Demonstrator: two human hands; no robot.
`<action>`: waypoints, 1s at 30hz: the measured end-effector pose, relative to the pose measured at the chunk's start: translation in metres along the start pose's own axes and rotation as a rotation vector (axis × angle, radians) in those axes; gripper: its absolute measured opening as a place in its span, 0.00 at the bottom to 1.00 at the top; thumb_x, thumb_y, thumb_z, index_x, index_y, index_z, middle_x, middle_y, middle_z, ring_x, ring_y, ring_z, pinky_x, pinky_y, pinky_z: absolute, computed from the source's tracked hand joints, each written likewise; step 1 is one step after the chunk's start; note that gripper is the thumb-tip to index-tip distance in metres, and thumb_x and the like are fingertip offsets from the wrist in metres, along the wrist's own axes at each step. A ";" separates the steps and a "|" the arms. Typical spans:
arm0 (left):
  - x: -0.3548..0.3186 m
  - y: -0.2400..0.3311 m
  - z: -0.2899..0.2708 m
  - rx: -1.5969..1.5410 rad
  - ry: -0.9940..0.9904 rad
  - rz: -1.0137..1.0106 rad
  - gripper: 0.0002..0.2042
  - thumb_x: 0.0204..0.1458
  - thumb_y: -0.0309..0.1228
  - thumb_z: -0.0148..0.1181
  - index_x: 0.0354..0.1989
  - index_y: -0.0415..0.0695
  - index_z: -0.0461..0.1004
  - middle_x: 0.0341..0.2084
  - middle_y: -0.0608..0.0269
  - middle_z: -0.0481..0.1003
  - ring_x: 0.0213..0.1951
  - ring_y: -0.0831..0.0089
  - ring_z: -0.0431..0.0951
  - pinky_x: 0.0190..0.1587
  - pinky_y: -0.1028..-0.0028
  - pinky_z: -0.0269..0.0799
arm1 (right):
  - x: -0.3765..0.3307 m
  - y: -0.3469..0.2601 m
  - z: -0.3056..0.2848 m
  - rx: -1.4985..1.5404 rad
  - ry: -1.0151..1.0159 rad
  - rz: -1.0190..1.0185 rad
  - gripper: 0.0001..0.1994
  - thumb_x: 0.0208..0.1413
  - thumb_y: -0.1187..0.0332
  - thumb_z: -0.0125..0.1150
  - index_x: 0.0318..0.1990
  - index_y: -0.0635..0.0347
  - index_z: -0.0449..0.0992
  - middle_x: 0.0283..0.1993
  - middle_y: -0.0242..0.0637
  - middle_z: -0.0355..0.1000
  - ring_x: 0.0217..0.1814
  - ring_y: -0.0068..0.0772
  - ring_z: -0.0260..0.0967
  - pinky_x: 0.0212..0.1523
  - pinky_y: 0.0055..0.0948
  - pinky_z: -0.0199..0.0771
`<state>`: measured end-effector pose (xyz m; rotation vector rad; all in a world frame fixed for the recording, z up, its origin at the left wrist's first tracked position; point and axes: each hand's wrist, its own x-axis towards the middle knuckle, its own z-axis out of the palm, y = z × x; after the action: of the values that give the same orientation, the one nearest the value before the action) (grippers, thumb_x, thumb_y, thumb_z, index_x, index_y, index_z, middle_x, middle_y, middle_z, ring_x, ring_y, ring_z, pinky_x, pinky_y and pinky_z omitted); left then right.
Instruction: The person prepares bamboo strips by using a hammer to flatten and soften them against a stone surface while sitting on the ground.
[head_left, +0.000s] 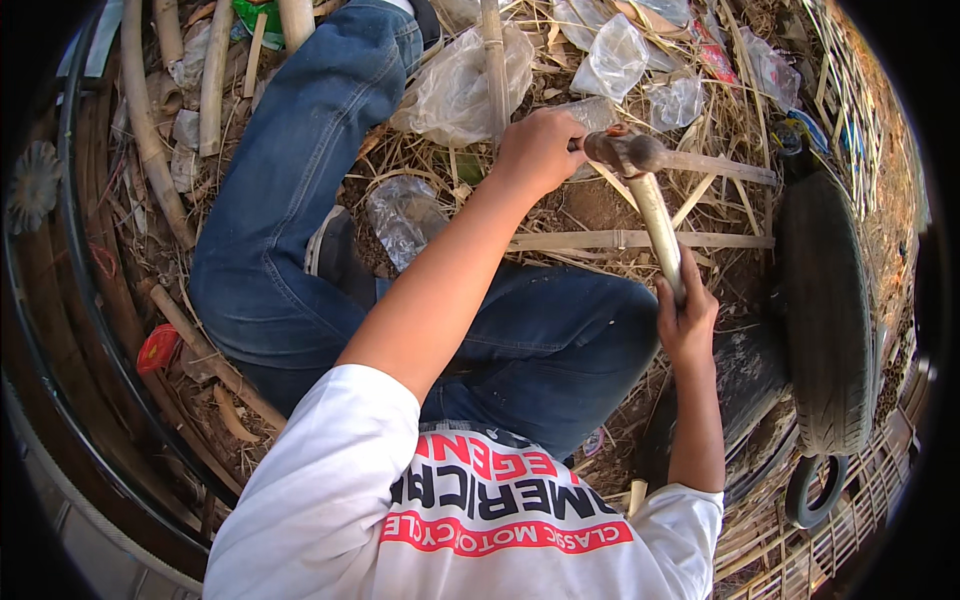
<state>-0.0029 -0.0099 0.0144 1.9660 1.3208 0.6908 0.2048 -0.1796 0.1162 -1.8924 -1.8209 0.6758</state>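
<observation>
My right hand [688, 318] is wrapped round the lower end of a hammer's pale handle. The hammer [657, 225] slants up and left, its dark, rusty head beside my left hand [540, 152]. That hand is closed, and a small dark end pokes out between its fingers and the hammer head; the rest of what it grips is hidden. A thin greyish flat piece [592, 112] shows just beyond the left fingers. Split bamboo strips [640, 240] lie crosswise below the hammer head, and another upright strip [494, 65] stands behind my left hand.
Crumpled clear plastic bags [465, 85] and dry straw litter the ground. Black tyres [825, 310] stand at the right, beside a bamboo lattice [790, 550]. Bamboo poles [150, 130] and curved black tubing [75, 230] lie left of my bent, jeans-covered legs [290, 200].
</observation>
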 end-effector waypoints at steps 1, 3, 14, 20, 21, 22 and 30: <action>-0.001 -0.001 0.001 0.004 -0.012 -0.024 0.07 0.42 0.34 0.70 0.30 0.50 0.81 0.33 0.61 0.79 0.41 0.58 0.79 0.42 0.60 0.76 | 0.003 0.004 0.004 -0.051 -0.030 0.018 0.26 0.56 0.75 0.63 0.63 0.60 0.67 0.40 0.60 0.76 0.41 0.57 0.77 0.38 0.41 0.76; -0.001 -0.002 -0.004 0.018 -0.027 -0.073 0.07 0.43 0.34 0.69 0.30 0.50 0.81 0.33 0.61 0.79 0.41 0.59 0.79 0.42 0.60 0.76 | 0.005 0.007 0.005 -0.072 -0.050 -0.006 0.26 0.56 0.75 0.63 0.63 0.58 0.67 0.38 0.60 0.75 0.38 0.58 0.77 0.36 0.41 0.75; 0.002 0.001 -0.003 0.003 -0.087 -0.045 0.10 0.44 0.38 0.70 0.30 0.46 0.80 0.32 0.63 0.77 0.39 0.57 0.78 0.38 0.59 0.74 | 0.001 0.010 0.000 -0.005 0.090 -0.069 0.24 0.57 0.75 0.62 0.62 0.60 0.67 0.37 0.60 0.75 0.37 0.57 0.78 0.35 0.38 0.76; -0.001 -0.003 0.002 -0.018 -0.033 -0.026 0.09 0.44 0.36 0.70 0.29 0.46 0.79 0.30 0.63 0.77 0.38 0.58 0.79 0.37 0.61 0.74 | 0.009 0.013 0.003 -0.092 -0.008 0.043 0.24 0.58 0.73 0.61 0.62 0.64 0.66 0.35 0.58 0.76 0.37 0.51 0.80 0.35 0.37 0.76; -0.004 -0.001 0.001 -0.027 -0.052 -0.049 0.09 0.44 0.36 0.70 0.29 0.47 0.79 0.29 0.63 0.77 0.38 0.58 0.79 0.37 0.61 0.74 | 0.001 0.011 0.002 -0.061 0.033 0.019 0.24 0.59 0.73 0.61 0.63 0.61 0.66 0.35 0.58 0.76 0.37 0.53 0.79 0.35 0.37 0.76; -0.004 -0.001 0.000 -0.021 -0.059 -0.050 0.09 0.44 0.37 0.70 0.29 0.47 0.80 0.29 0.63 0.77 0.38 0.58 0.79 0.37 0.61 0.74 | -0.003 0.010 0.002 -0.030 0.075 -0.003 0.24 0.59 0.72 0.61 0.63 0.59 0.66 0.35 0.59 0.76 0.37 0.55 0.79 0.35 0.38 0.76; -0.001 0.003 -0.004 0.005 -0.064 -0.056 0.10 0.45 0.39 0.70 0.28 0.48 0.79 0.29 0.62 0.77 0.38 0.58 0.78 0.38 0.60 0.74 | 0.003 -0.002 0.003 -0.037 0.070 -0.022 0.24 0.58 0.73 0.61 0.63 0.58 0.67 0.34 0.58 0.76 0.35 0.54 0.79 0.34 0.38 0.76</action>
<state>-0.0047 -0.0103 0.0189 1.9310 1.3348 0.5933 0.2011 -0.1771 0.1149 -1.8920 -1.8197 0.5653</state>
